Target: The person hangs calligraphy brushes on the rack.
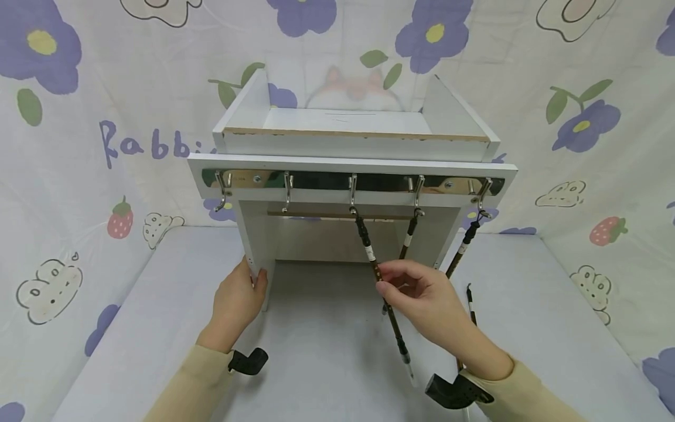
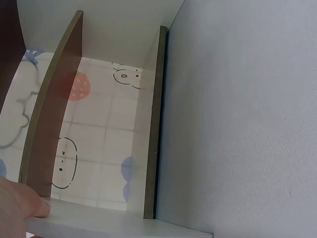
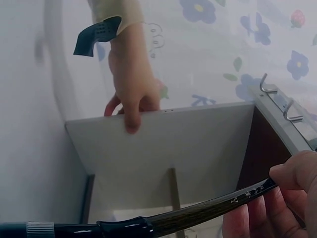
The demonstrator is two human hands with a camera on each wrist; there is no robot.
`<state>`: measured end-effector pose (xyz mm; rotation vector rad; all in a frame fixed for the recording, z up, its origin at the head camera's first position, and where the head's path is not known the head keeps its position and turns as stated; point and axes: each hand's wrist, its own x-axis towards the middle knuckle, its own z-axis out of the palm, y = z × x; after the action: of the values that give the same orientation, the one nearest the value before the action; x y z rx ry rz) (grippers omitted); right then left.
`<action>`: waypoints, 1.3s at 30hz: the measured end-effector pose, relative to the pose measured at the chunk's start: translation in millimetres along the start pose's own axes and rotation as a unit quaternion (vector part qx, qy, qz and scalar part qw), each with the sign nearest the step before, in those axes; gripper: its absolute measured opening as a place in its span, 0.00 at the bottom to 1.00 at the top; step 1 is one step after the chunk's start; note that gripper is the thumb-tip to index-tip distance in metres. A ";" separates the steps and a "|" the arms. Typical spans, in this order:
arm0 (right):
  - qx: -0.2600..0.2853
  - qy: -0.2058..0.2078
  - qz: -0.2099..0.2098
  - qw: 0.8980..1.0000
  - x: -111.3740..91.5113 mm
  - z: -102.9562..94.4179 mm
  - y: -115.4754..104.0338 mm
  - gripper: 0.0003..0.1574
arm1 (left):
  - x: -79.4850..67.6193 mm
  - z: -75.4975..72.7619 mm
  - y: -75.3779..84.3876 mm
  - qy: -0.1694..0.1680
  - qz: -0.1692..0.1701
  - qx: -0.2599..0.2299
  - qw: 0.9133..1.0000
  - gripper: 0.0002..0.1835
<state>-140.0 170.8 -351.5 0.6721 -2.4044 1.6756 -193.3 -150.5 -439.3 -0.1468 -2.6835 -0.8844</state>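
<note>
My left hand (image 1: 236,299) grips the left side panel (image 1: 256,234) of a white shelf unit, thumb on the inner face. With thumb and fingertips, my right hand (image 1: 429,302) pinches the dark handle of a calligraphy brush (image 1: 392,319). The brush slants down from the middle hook (image 1: 353,190), its top end right at the hook's tip and its pale bristles pointing down. Another brush (image 1: 408,239) hangs from the hook to the right, partly hidden by my right hand. On the far right hook hangs a third brush (image 1: 465,246).
A metal hook rail (image 1: 321,179) runs along the unit's front, its two left hooks bare. Above it sits an open-topped tray section (image 1: 343,143). One more brush (image 1: 471,302) lies on the white table (image 1: 311,363), partly behind my right forearm. A patterned cloth (image 1: 158,70) hangs behind.
</note>
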 end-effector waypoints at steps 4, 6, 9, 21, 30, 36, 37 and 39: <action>0.003 -0.004 -0.003 1.000 0.3 2.0 1.1 0.13 | -0.2 -0.3 0.0 0.000 0.000 -0.001 1.000 0.21; 0.004 -0.005 -0.004 1.000 0.0 3.0 1.7 0.12 | -0.1 -0.3 0.2 0.000 0.000 -0.001 1.000 0.21; 0.008 -0.007 -0.003 1.000 -0.5 4.7 3.5 0.13 | -0.1 -0.5 0.6 -0.002 -0.001 -0.002 1.000 0.21; -0.022 0.002 -0.023 0.999 -1.0 22.3 8.7 0.15 | -0.1 -0.4 0.8 -0.003 -0.003 -0.005 1.000 0.20; -0.027 0.024 -0.033 0.999 5.7 42.1 9.2 0.13 | -0.2 -2.0 2.4 -0.003 -0.001 -0.008 1.000 0.20; -0.026 0.071 -0.041 0.996 11.9 56.2 12.8 0.12 | 0.1 -0.5 0.9 -0.004 -0.005 -0.009 1.000 0.20; -0.026 0.078 -0.040 0.996 13.3 58.4 13.4 0.12 | 0.2 0.0 0.4 -0.004 -0.006 -0.009 1.000 0.20; -0.023 0.087 -0.039 0.995 16.2 62.7 13.5 0.12 | 0.3 -0.4 -0.1 -0.002 -0.004 -0.009 1.000 0.20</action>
<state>-151.5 112.6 -380.7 0.5803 -2.2591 1.5729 -193.5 -150.8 -439.0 -0.1412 -2.6827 -0.9128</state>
